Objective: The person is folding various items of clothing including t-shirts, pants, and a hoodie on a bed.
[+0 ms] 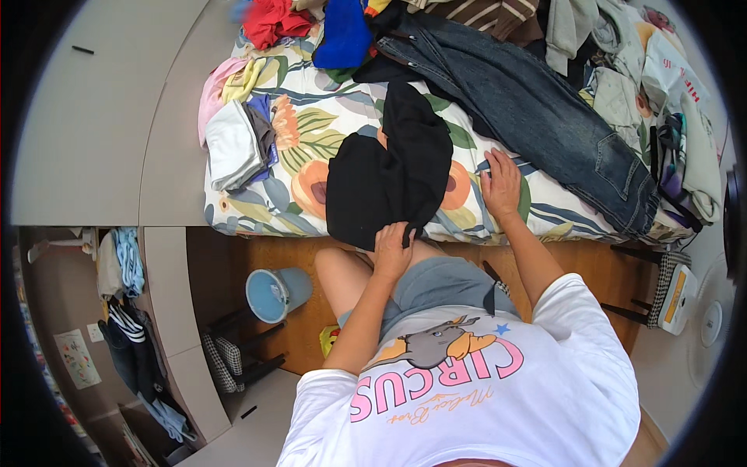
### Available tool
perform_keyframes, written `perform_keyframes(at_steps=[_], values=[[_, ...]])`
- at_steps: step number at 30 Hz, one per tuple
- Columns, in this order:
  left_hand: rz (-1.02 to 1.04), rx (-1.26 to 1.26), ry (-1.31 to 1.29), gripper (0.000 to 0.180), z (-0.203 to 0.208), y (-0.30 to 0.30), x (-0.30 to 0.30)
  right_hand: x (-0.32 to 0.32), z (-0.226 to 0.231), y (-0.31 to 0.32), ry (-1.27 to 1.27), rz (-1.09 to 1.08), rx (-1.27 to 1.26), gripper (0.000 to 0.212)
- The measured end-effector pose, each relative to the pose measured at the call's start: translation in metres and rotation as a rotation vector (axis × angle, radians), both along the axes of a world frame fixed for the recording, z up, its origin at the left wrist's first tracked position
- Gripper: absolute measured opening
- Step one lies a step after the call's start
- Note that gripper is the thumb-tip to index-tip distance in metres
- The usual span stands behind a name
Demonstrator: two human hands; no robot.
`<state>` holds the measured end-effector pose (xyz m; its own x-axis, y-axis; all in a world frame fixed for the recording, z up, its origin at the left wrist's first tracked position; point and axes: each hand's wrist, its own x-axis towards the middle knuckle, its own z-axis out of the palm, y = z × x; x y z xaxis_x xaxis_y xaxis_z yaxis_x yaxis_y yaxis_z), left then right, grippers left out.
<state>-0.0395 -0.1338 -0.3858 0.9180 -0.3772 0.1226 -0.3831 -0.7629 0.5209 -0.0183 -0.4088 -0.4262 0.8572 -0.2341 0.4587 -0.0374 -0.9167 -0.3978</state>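
A crumpled black garment (415, 159) is spread on the flowered bed sheet (268, 212), its near end at the bed's front edge. My left hand (391, 251) grips that near end with curled fingers. It has two leg-like parts, but its exact kind is unclear. To the right, my right hand (502, 185) lies on the sheet with fingers apart, holding nothing. Just beyond it stretches a pair of dark blue jeans (537, 109), laid slantwise across the bed.
Folded clothes (232, 148) are stacked at the bed's left end. Red clothing (274, 22), a blue garment (342, 33) and a grey heap (618, 97) lie farther back. A light-blue bucket (286, 292) stands on the floor, left of my legs. An open wardrobe (70, 311) is at left.
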Motion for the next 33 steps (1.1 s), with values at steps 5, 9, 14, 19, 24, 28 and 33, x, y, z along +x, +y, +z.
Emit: perform_keyframes(at_steps=[5, 9, 14, 19, 24, 28, 33], values=[[0.045, -0.014, 0.039, 0.024, -0.009, 0.008, -0.013, -0.001, 0.000, 0.004, -0.020, -0.007, -0.006, 0.044], [0.053, -0.062, -0.029, 0.025, -0.008, 0.009, -0.023, -0.002, 0.000, 0.003, -0.028, -0.003, 0.023, 0.042], [0.101, -0.088, -0.001, 0.028, -0.009, 0.009, -0.026, 0.022, 0.006, 0.038, -0.012, -0.180, 0.131, 0.048], [0.233, -0.258, 0.188, 0.033, 0.016, 0.017, -0.019, 0.051, 0.045, 0.083, 0.483, 0.000, 0.357, 0.053], [0.334, -0.625, -0.054, 0.030, 0.119, 0.068, 0.024, 0.056, 0.156, 0.085, 0.146, 0.385, 1.808, 0.042], [0.194, -0.620, -0.257, 0.022, 0.244, 0.064, 0.030, 0.004, 0.271, 0.059, -0.051, 0.686, 1.649, 0.026], [0.044, -0.548, -0.357, 0.025, 0.312, 0.032, 0.088, -0.025, 0.314, 0.027, -0.240, 0.627, 1.329, 0.037]])
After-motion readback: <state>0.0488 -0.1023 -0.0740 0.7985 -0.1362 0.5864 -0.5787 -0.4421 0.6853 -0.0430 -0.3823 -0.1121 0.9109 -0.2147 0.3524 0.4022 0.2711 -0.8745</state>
